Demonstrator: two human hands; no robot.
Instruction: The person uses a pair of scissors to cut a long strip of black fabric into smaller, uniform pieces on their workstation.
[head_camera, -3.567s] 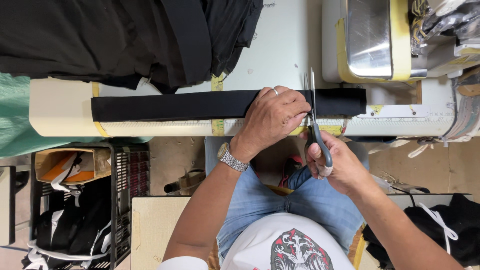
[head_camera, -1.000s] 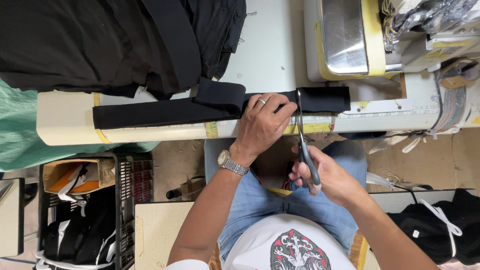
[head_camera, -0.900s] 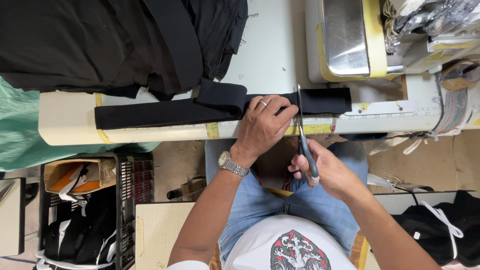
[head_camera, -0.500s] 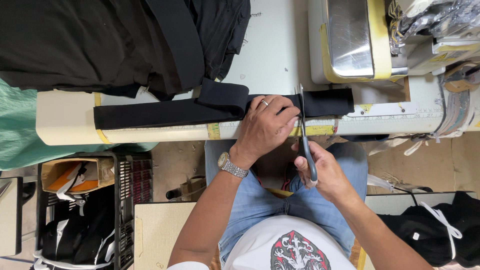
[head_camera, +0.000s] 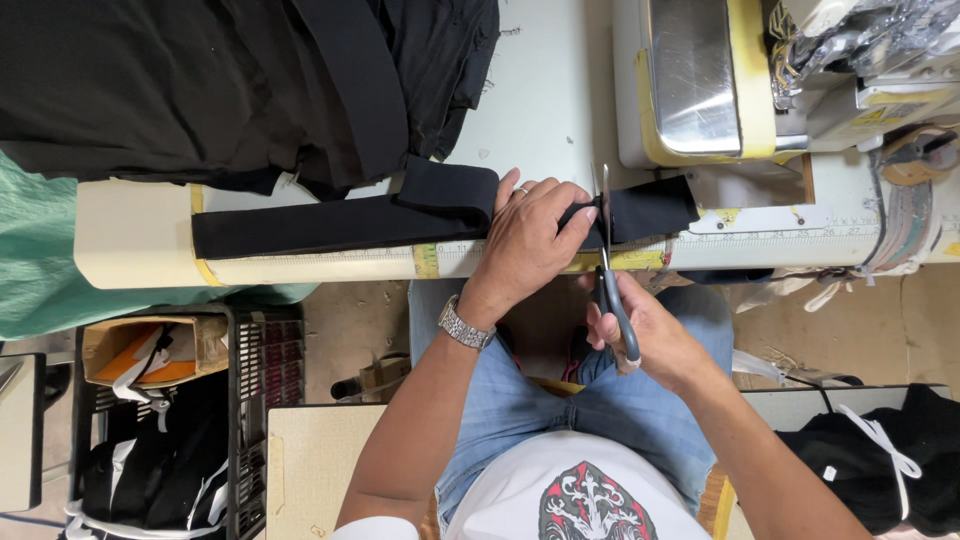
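Black strap (head_camera: 340, 222) lies along the table edge (head_camera: 130, 240), scissors (head_camera: 608, 270) crossing it.

Black fabric strip (head_camera: 330, 222) lies flat, scissors (head_camera: 607, 270) upright across it.

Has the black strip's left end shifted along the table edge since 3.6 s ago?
Yes. The black strip has slid right along the measuring tape: more bare table edge shows left of it, and a fold sits by the left hand.
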